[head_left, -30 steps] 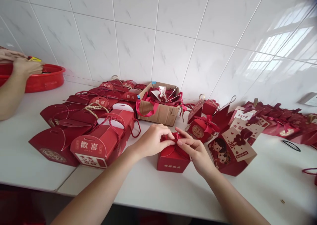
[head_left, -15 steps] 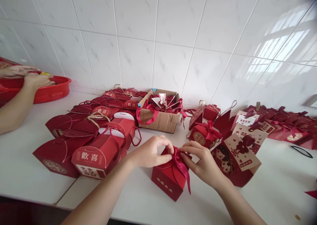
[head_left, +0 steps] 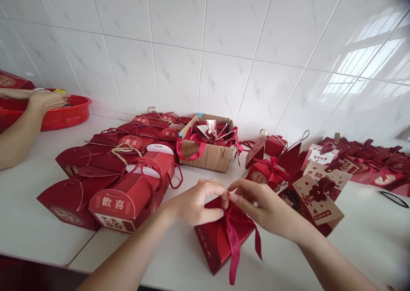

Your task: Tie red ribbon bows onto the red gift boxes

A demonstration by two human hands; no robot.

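Note:
A small red gift box (head_left: pixel 221 235) stands in front of me on the white counter, tilted slightly towards me. A dark pink ribbon (head_left: pixel 233 248) is gathered at its top, with two tails hanging over the front and right side. My left hand (head_left: pixel 200 201) pinches the ribbon at the top of the box between thumb and fingers. From the other side my right hand (head_left: pixel 261 203) pinches the ribbon too, its fingertips close to the left ones. The spot where the ribbon crosses is partly hidden by my fingers.
Red boxes with rope handles (head_left: pixel 128 197) crowd the left. Behind them stands a cardboard box (head_left: pixel 205 156) of ribbons and tags. Patterned gift boxes (head_left: pixel 317 201) and a black loop (head_left: pixel 393 199) lie right. Another person's hand (head_left: pixel 49 101) is over a red basin (head_left: pixel 68 116).
The gift box has turned and tipped, so its ribbon tails now hang apart at the front and right. My right hand has shifted its grip at the top.

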